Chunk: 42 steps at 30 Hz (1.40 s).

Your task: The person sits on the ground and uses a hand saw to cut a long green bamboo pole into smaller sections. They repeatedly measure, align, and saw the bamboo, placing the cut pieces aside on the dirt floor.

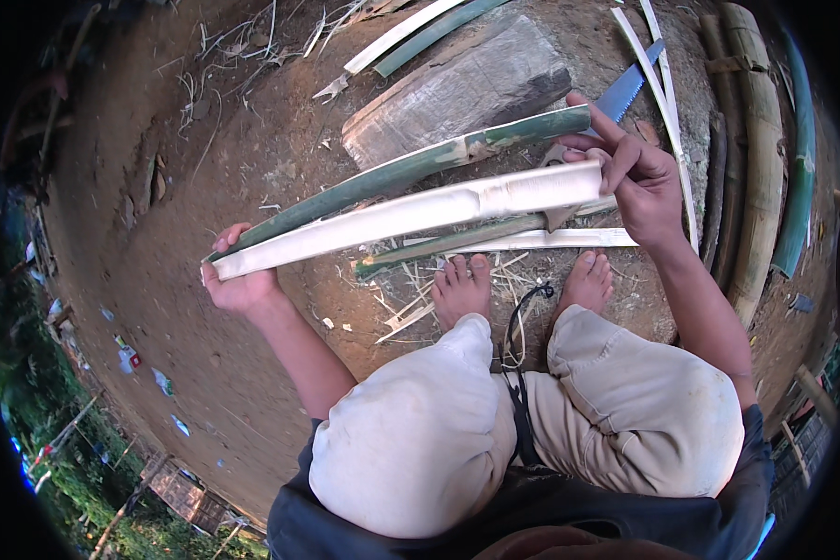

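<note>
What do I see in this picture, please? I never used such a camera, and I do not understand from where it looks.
There is no machine: a person works with two bare hands. The picture comes from a wide camera worn on the head, looking down, so straight edges bend and the corners are dark. The left hand and right hand hold, by opposite ends, a green bamboo piece and, nearer the body, a pale bamboo piece showing its inside. On the ground lie a wooden block, a saw, loose strips and, at the right, long poles.
</note>
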{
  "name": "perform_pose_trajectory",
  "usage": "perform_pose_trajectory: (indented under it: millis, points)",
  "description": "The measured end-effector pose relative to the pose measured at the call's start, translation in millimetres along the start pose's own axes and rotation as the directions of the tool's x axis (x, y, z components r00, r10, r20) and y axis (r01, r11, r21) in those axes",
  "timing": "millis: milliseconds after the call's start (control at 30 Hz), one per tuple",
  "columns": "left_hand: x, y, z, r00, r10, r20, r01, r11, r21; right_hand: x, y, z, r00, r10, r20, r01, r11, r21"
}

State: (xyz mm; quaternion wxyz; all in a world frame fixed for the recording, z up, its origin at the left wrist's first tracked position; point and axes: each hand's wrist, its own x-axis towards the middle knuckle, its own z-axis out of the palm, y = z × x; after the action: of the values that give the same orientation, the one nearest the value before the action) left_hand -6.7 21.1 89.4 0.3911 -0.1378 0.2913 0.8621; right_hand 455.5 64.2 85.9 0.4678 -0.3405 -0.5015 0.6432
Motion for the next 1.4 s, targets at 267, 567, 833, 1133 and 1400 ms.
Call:
perform_pose_trajectory:
  millis: [267,567,833,1133,1400]
  points:
    - [10,6,-23,1.0,0.015,-0.006,-0.014,0.999,0.041,-4,3,9,0.927,0.34,-0.158,-0.266,0.894,0.361]
    - [10,-3,-12,0.994,0.093,-0.049,-0.083,0.979,0.185,-8,27,7,0.834,0.46,-0.303,-0.384,0.88,0.279]
    - [2,-20,2,0.979,0.203,0.015,-0.193,0.901,0.387,-6,38,4,0.81,0.472,-0.347,-0.484,0.873,0.06]
    - [35,17,-34,0.94,0.208,-0.272,-0.034,0.847,0.53,-21,40,19,0.993,0.068,0.101,0.021,0.721,-0.692]
    - [34,4,-62,0.937,0.269,-0.222,0.01,0.615,0.788,-38,59,12,0.887,0.46,0.026,-0.34,0.692,-0.637]
